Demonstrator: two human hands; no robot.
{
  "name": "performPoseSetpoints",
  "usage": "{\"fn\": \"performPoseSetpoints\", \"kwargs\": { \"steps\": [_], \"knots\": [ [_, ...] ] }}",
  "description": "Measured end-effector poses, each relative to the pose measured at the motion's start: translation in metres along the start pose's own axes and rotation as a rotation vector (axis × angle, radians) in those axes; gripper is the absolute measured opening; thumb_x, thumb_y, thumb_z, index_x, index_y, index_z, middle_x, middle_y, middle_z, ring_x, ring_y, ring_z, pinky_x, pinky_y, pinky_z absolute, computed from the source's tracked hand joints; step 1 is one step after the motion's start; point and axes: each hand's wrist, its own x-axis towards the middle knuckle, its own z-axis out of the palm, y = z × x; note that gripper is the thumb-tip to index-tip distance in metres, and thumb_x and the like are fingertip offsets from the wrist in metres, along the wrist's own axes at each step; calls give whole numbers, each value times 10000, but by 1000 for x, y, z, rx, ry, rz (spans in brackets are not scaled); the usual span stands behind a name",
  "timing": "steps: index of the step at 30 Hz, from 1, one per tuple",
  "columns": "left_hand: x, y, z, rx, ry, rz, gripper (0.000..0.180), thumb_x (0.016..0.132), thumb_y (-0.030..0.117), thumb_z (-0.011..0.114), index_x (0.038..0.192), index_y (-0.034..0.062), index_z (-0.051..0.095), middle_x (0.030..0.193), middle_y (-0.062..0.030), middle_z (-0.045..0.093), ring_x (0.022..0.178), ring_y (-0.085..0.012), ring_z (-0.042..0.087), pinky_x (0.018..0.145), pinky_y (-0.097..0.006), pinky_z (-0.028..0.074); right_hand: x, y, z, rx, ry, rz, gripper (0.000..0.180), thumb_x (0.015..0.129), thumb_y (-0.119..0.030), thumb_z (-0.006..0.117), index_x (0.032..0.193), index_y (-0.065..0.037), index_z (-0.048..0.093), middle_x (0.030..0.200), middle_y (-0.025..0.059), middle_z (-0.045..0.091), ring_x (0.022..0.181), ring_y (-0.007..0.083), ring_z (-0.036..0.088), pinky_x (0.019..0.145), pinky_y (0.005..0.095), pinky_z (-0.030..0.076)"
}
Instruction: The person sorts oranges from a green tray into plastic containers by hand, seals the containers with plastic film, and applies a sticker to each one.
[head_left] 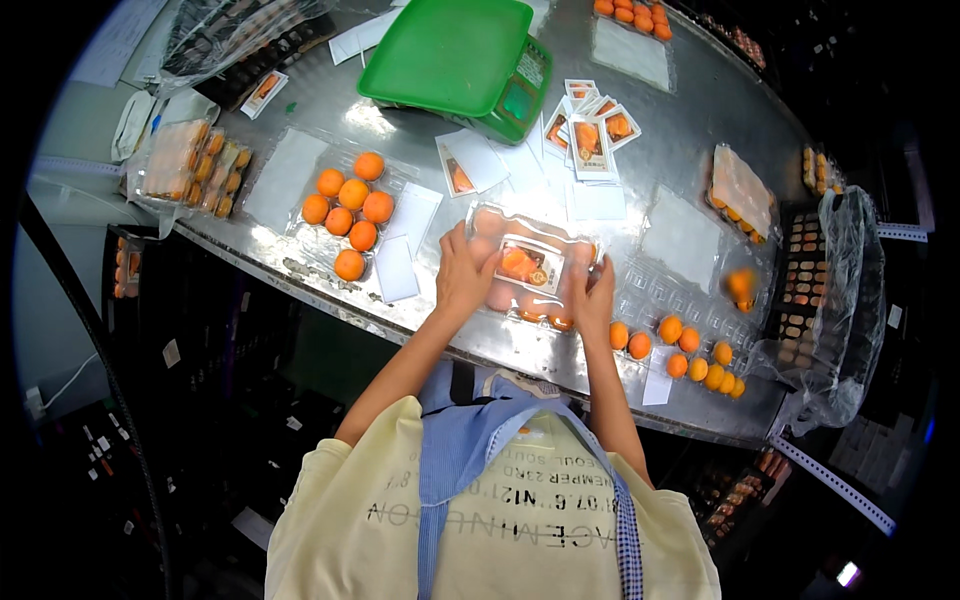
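Note:
In front of me on the metal table stands a clear plastic clamshell box (pixel 540 232) of round orange fruits. A printed label card with a fruit picture (pixel 529 263) lies on its top. My left hand (pixel 466 275) grips the box's left side, thumb toward the label. The right side is held by my right hand (pixel 592 295), its fingers curled at the edge. Loose orange fruits (pixel 350 192) sit left of the box in an open clear tray (pixel 285 180) with a white pad. More orange fruits (pixel 689 339) lie to the right, by another open tray (pixel 680 235).
A green weighing scale (pixel 450 55) stands at the back, with scattered label cards (pixel 590 145) beside it. Filled fruit packs (pixel 195 165) are at the left edge, another pack (pixel 742 195) at the right. A plastic-lined crate (pixel 805 265) flanks the right edge. One fruit (pixel 740 287) looks blurred.

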Motion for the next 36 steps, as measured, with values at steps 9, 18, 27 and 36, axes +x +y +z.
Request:
{"fn": "performPoseSetpoints", "kwargs": {
  "steps": [9,18,27,36],
  "knots": [
    [-7,26,-22,-49,-32,-245,805,691,528,632,1194,-42,367,1089,-241,526,986,-350,543,833,-368,423,-16,-17,-25,768,-274,255,513,744,-158,670,1171,-10,428,991,70,558,863,154,540,738,267,444],
    [-87,15,-82,-427,-77,-123,913,615,172,782,1320,-40,241,1261,-183,415,1086,-230,486,876,-312,420,-19,-31,-29,1074,-704,377,541,770,-110,624,1229,12,366,1089,110,531,944,184,557,786,286,480],
    [-153,-39,-138,-1716,-65,197,1010,663,483,704,1370,41,135,1388,-131,250,1290,-252,251,1045,-429,239,-93,-102,41,1343,-737,302,464,826,-157,580,1214,6,384,1139,117,514,996,201,540,855,326,460],
    [-178,-129,-214,-1778,418,-6,525,832,145,586,1285,135,323,1242,-43,445,1138,-206,450,948,-404,392,-217,-199,169,1136,-774,104,562,788,-87,611,1258,3,316,1173,105,457,1064,188,471,897,312,406]
  ]
}}
